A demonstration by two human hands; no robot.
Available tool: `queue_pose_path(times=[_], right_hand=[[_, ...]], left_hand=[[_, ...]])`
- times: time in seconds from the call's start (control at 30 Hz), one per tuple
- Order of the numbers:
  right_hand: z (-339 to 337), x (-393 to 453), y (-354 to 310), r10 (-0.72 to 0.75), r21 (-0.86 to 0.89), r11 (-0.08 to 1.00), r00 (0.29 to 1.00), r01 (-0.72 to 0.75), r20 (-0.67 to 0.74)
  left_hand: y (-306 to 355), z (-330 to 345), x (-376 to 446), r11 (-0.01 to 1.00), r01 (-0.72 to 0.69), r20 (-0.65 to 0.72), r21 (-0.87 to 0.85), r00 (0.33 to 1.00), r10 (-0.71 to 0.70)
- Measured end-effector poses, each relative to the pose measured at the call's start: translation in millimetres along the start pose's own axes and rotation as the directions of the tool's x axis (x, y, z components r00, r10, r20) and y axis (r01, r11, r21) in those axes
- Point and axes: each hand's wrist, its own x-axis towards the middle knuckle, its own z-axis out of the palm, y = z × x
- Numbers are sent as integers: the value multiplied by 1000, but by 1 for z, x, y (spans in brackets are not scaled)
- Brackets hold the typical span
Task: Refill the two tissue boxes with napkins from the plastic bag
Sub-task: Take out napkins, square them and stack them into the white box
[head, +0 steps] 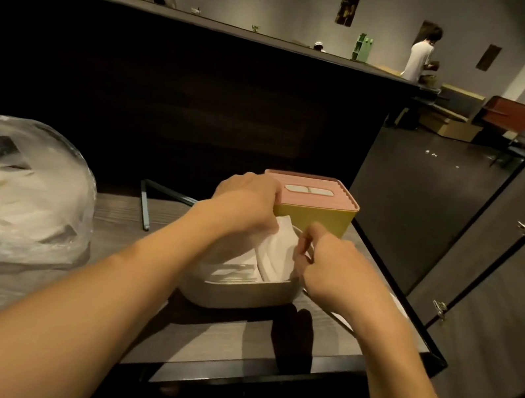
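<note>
Open white tissue box [238, 293] near the right edge of the grey wood-grain surface [30, 292], lid off, part-filled with white napkins [275, 256]. Flat folded stack low inside on the left; one larger napkin standing up out of the right half, crumpled and leaning toward the far wall of the box.

Left hand [246, 206] reaching over the box's far-left part, back of the hand up, fingers curled down onto the napkins; grip closed on the upper edge of the raised napkin, as far as can be seen, with the fingertips hidden under the hand. Right hand [329, 265] at the box's right rim, thumb and forefinger pinching the right edge of the same napkin, remaining fingers curled in.

Second tissue box [316, 213] just behind the first, toward the far right corner of the surface: yellow body, pink ribbed lid [311, 189] seated on top, pale slot in the lid's middle. Whether the two boxes touch cannot be told.

Clear plastic bag [12, 191] at the left edge, well apart from the boxes, slumped and bulging with white napkins. Thin dark angled frame [145, 207] lying near the far edge, between bag and boxes. Both bare forearms stretching in from the near edge.
</note>
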Motion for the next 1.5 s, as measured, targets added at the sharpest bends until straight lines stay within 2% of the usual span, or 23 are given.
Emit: queue_pose_path(times=[0.13,0.27,0.4,0.5,0.6,0.67,0.77,1.0,1.1,1.23,1.3,1.4,1.5], right_hand=[[-1,14,-14,23,-299,954,989,22,146],[-2,32,-25,78,-457,889,971,35,226],[-1,36,-29,76,-469,882,968,47,239],[-2,30,-28,65,-477,877,975,46,212],[2,25,-24,-103,-507,849,987,151,122],[5,24,-25,-140,-506,839,978,200,154],[8,26,-31,-80,-504,838,961,208,263],[4,21,-32,-65,-436,877,948,204,313],[-2,18,-33,-65,-400,899,959,177,277],[-4,14,-30,-119,-268,953,987,143,105],[-5,13,-32,-114,-258,959,993,119,32],[-6,9,-44,-116,-290,954,986,78,-116],[-3,4,-64,-134,-249,966,960,71,-244]], left_hand=[[4,12,0,976,-54,-27,211,998,61],[5,22,2,942,-104,-54,318,990,127],[1,28,2,937,-141,-62,319,984,169],[-1,19,0,957,-170,-38,234,982,184],[0,8,3,960,-195,11,201,980,197],[0,10,4,952,-219,83,214,975,206],[-6,19,9,954,-205,201,220,966,162],[-12,20,10,966,-226,245,124,950,191],[-13,16,4,960,-266,208,86,947,244],[-19,5,-5,945,-327,113,-13,938,326],[-24,0,-11,935,-341,60,-98,936,348],[-37,-8,-25,932,-313,-47,-184,950,310],[-54,-19,-43,940,-232,-123,-250,971,207]])
